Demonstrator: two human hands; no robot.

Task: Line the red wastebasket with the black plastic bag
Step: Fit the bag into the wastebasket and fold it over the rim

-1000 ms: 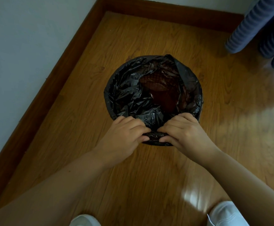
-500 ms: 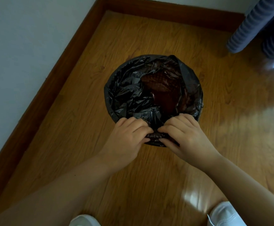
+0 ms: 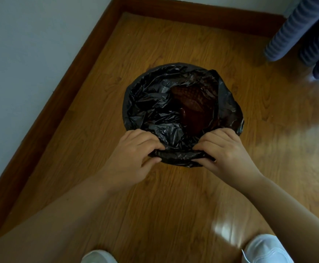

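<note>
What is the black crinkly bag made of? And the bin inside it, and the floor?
The black bag looks like thin plastic film: glossy, wrinkled, bunching where the left hand and right hand grip it. The wastebasket shows a reddish lattice through the bag, probably moulded plastic, though too dim to be sure. The floor looks like varnished wood or wood-look laminate: grain lines and shiny reflections.

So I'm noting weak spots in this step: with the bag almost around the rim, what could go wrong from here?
1. Both the left hand and right hand stretch the black plastic bag over the near rim; thin film could tear there.
2. At the far right a flap stands up unfolded, so that side may slip into the red wastebasket.
3. Pulling towards the person could drag or tip the basket on the glossy floor.
</note>
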